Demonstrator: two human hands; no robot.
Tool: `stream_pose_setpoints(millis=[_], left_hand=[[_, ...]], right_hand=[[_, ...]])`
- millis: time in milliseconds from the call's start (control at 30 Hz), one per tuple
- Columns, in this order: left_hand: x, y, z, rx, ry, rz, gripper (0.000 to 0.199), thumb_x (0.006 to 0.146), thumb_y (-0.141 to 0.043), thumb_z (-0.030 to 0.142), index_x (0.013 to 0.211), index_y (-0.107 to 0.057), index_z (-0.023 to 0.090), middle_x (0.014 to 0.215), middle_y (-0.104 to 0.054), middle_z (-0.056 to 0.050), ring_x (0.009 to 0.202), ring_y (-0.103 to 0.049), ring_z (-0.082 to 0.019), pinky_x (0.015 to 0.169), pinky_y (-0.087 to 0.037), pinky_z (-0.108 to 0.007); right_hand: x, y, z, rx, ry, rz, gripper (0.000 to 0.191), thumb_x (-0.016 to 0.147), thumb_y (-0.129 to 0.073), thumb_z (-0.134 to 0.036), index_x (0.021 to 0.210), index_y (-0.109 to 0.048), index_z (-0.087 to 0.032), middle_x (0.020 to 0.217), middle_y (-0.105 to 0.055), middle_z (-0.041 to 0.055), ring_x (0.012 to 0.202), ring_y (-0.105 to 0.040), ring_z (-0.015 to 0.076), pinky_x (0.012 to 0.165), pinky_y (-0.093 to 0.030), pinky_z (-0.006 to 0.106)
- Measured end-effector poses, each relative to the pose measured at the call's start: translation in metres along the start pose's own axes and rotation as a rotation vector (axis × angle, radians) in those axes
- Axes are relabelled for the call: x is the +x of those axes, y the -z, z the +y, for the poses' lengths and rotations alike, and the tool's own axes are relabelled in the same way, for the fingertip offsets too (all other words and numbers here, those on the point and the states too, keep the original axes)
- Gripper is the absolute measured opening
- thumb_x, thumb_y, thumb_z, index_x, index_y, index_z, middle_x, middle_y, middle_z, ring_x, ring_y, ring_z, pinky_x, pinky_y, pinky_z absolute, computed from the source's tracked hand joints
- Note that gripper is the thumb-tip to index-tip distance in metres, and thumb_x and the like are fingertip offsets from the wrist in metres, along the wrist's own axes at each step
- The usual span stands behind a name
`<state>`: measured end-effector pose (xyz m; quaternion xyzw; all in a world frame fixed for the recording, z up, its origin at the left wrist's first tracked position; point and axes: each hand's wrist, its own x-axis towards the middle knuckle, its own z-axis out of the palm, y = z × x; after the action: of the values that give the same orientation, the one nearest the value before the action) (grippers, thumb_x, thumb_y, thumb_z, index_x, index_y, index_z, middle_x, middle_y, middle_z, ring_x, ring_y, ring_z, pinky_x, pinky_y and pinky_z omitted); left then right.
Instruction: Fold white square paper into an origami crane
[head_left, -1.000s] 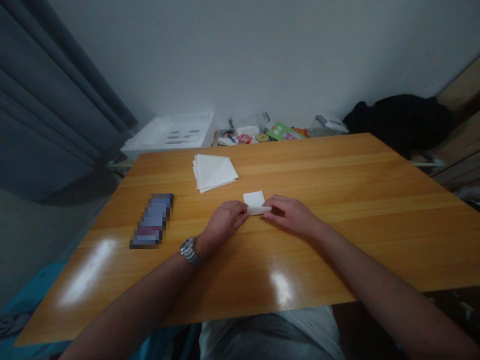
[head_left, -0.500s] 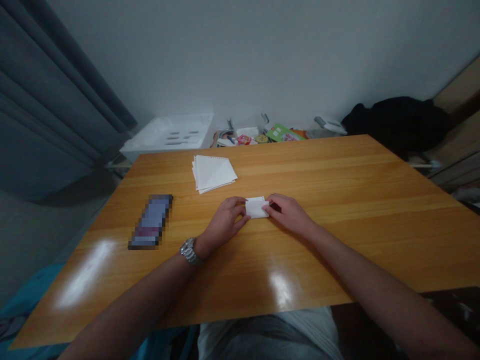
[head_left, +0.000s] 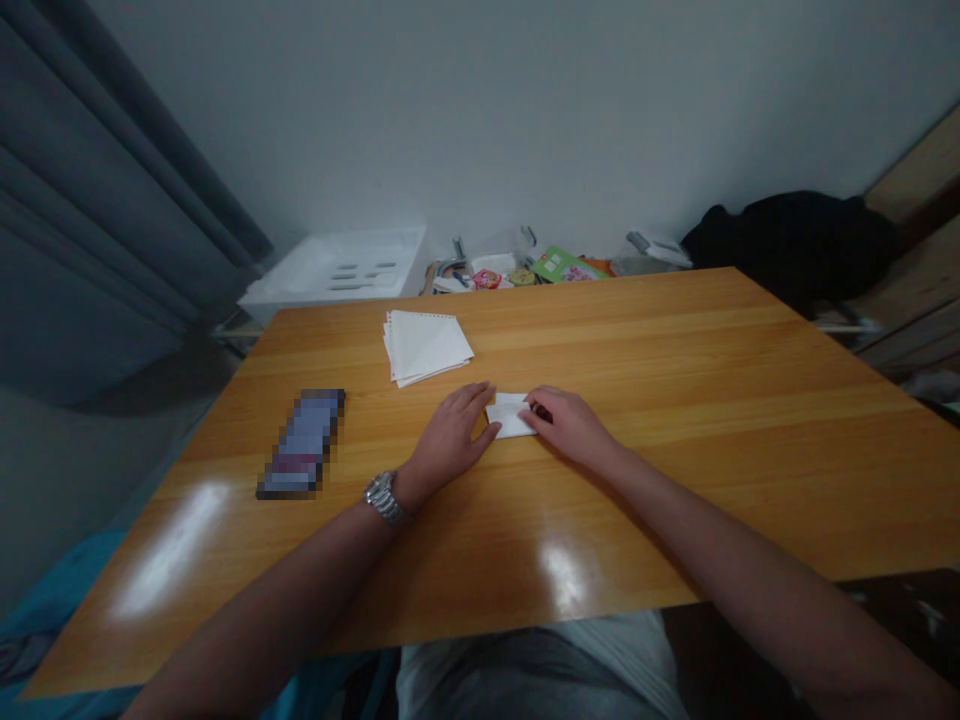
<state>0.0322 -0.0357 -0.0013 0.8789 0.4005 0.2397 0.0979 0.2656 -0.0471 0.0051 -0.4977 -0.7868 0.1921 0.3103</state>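
Note:
A small folded white sheet of paper [head_left: 510, 420] lies on the wooden table between my hands, with a narrow flap showing along its far side. My left hand [head_left: 454, 430], wearing a metal watch [head_left: 384, 498] at the wrist, rests at the paper's left end. Its fingers are stretched forward, and the thumb lies apart from them at the paper's near left corner. At the right end my right hand [head_left: 570, 420] has its thumb on top of the paper and its fingers curled at the edge, pinching it. The undersides of its fingertips are hidden.
Loose white sheets with punched edges [head_left: 427, 345] lie beyond my left hand. A phone [head_left: 304, 445], blurred out, is on the left of the table [head_left: 675, 370]. Past the far edge stand a white tray [head_left: 337, 265], a green booklet [head_left: 566, 266] and a black cloth [head_left: 795, 245].
My left fingers have straightened and shifted forward, loosening from the paper's left edge. My right thumb has slid slightly left over the folded paper, whose upper layer sits a little differently.

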Motion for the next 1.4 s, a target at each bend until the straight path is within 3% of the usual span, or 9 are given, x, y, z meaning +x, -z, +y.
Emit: stream_pose_setpoints(millis=[133, 300, 467, 667, 900, 1133, 1300, 1400], left_hand=[[-0.001, -0.001, -0.001, 0.047, 0.007, -0.030, 0.049, 0.097, -0.054, 0.038, 0.141, -0.050, 0.019, 0.149, -0.048, -0.015, 0.137, -0.046, -0.029, 0.116, -0.038, -0.052], [-0.001, 0.001, 0.000, 0.051, 0.023, -0.039, 0.048, 0.095, -0.056, 0.039, 0.139, -0.051, 0.018, 0.148, -0.048, -0.016, 0.135, -0.048, -0.030, 0.115, -0.038, -0.052], [-0.001, 0.003, 0.002, 0.025, 0.029, -0.034, 0.046, 0.092, -0.060, 0.038, 0.132, -0.052, 0.018, 0.145, -0.050, -0.015, 0.135, -0.048, -0.030, 0.115, -0.039, -0.051], [-0.002, 0.002, 0.000, -0.029, 0.014, -0.010, 0.042, 0.088, -0.065, 0.035, 0.124, -0.051, 0.018, 0.142, -0.051, -0.015, 0.135, -0.046, -0.031, 0.114, -0.039, -0.052], [0.000, 0.005, 0.002, -0.168, 0.045, 0.008, 0.027, 0.090, -0.062, 0.028, 0.114, -0.053, 0.019, 0.112, -0.062, -0.009, 0.107, -0.059, -0.026, 0.097, -0.049, -0.044], [0.001, 0.010, 0.007, -0.373, 0.147, -0.038, 0.019, 0.093, -0.059, 0.024, 0.111, -0.053, 0.020, 0.105, -0.066, -0.005, 0.098, -0.064, -0.020, 0.089, -0.052, -0.035], [0.000, 0.010, 0.009, -0.471, 0.206, 0.049, 0.022, 0.094, -0.060, 0.026, 0.115, -0.059, 0.022, 0.099, -0.069, -0.002, 0.091, -0.067, -0.017, 0.085, -0.054, -0.030], [-0.001, 0.008, 0.011, -0.557, 0.235, 0.120, 0.018, 0.093, -0.063, 0.027, 0.110, -0.063, 0.021, 0.097, -0.070, -0.001, 0.087, -0.067, -0.015, 0.082, -0.055, -0.028]], right_hand=[[-0.002, 0.000, 0.003, -0.057, 0.029, -0.003, 0.009, 0.092, -0.064, -0.024, 0.100, -0.067, -0.021, 0.096, -0.064, 0.0065, 0.088, -0.061, 0.0212, 0.081, -0.048, 0.034], [-0.004, -0.003, 0.009, -0.109, 0.003, 0.035, 0.032, 0.087, -0.070, -0.026, 0.118, -0.065, -0.022, 0.112, -0.059, 0.0102, 0.107, -0.058, 0.0274, 0.098, -0.048, 0.044], [-0.006, -0.005, 0.010, -0.107, 0.000, 0.013, 0.031, 0.089, -0.068, -0.027, 0.119, -0.065, -0.022, 0.115, -0.055, 0.0103, 0.109, -0.058, 0.0270, 0.101, -0.048, 0.045], [-0.006, -0.002, 0.008, -0.061, -0.010, -0.024, 0.029, 0.089, -0.067, -0.027, 0.117, -0.064, -0.020, 0.115, -0.056, 0.0105, 0.110, -0.058, 0.0264, 0.101, -0.048, 0.044], [-0.007, -0.003, 0.008, -0.040, -0.010, -0.038, 0.043, 0.090, -0.066, -0.028, 0.131, -0.058, -0.022, 0.121, -0.055, 0.0112, 0.117, -0.056, 0.0269, 0.104, -0.045, 0.044], [-0.008, -0.004, 0.004, -0.027, -0.009, -0.024, 0.043, 0.089, -0.065, -0.026, 0.132, -0.059, -0.022, 0.121, -0.057, 0.0116, 0.115, -0.057, 0.0277, 0.103, -0.046, 0.045], [-0.008, -0.002, -0.001, 0.082, -0.045, 0.037, 0.038, 0.087, -0.064, -0.026, 0.125, -0.062, -0.022, 0.120, -0.063, 0.0106, 0.113, -0.058, 0.0266, 0.100, -0.046, 0.044], [-0.008, -0.003, -0.004, 0.292, -0.151, 0.053, 0.033, 0.088, -0.065, -0.033, 0.119, -0.062, -0.021, 0.108, -0.068, 0.0081, 0.096, -0.064, 0.0230, 0.087, -0.051, 0.039]])
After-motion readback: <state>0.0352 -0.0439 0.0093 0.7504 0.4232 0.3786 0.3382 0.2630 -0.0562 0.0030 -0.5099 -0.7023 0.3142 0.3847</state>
